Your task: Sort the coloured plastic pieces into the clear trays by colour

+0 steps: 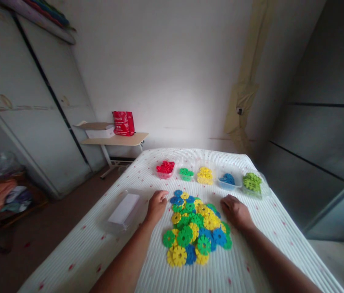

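A pile of flower-shaped plastic discs (194, 219) in green, yellow and blue lies on the white ribbed cover (156, 260). My left hand (157, 204) rests at the pile's upper left edge, fingers curled in, with nothing visible in them. On the other side, my right hand (234, 209) lies on the cover close to the pile's right edge. Its fingers are folded under like a loose fist, and no object shows in it. Left of my left hand sits a clear plastic box (125, 209) with a white flat piece in it.
A row of clear tubs stands beyond the pile: red pieces (165, 167), green discs (186, 173), yellow discs (204, 175), blue pieces (227, 179) and light green pieces (252, 182). A side table (129, 139) behind bears a red bag (123, 123) and a box (100, 131).
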`<state>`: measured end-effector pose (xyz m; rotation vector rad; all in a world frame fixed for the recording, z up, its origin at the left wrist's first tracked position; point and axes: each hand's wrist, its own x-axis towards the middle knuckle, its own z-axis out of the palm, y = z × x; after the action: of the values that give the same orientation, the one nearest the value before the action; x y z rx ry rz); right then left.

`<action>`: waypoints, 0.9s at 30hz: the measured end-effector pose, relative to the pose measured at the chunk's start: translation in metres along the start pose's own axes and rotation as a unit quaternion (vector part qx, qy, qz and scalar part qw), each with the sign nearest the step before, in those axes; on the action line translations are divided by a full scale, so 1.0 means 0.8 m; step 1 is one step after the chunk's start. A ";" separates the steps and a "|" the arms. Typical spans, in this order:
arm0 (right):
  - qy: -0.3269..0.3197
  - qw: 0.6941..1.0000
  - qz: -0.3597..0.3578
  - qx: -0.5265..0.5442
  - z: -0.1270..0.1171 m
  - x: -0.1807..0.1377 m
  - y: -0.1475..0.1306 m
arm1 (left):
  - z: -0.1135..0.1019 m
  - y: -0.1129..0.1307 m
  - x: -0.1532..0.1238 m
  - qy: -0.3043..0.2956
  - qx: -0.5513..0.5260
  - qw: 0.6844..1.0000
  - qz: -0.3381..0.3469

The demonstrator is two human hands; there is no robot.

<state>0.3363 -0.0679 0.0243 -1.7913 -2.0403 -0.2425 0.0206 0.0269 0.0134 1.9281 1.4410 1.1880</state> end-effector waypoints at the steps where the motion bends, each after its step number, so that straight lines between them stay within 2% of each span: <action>1: -0.001 1.000 -0.001 0.001 0.000 0.000 0.000 | 0.000 0.000 -0.001 0.005 -0.008 1.000 0.004; 6: -0.001 1.000 0.001 0.003 0.000 -0.001 0.003 | 0.001 -0.001 0.000 0.021 -0.018 1.000 0.008; 12: 0.001 0.999 -0.006 0.046 0.003 -0.001 0.010 | -0.001 0.001 0.000 0.009 -0.024 1.000 0.005; 19: 0.014 0.980 0.004 0.196 -0.010 -0.004 0.006 | -0.002 0.004 0.001 0.013 -0.025 1.000 0.000; 23: -0.045 0.962 -0.006 0.268 -0.034 -0.005 -0.026 | -0.002 0.004 0.000 0.012 -0.033 0.999 0.004; 27: -0.118 0.974 -0.069 0.183 -0.055 -0.006 -0.062 | -0.001 0.004 -0.001 0.014 -0.030 0.999 0.011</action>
<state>0.2969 -0.0975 0.0685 -1.5120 -2.1990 0.3055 0.0218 0.0250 0.0163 1.8987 1.3863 1.2571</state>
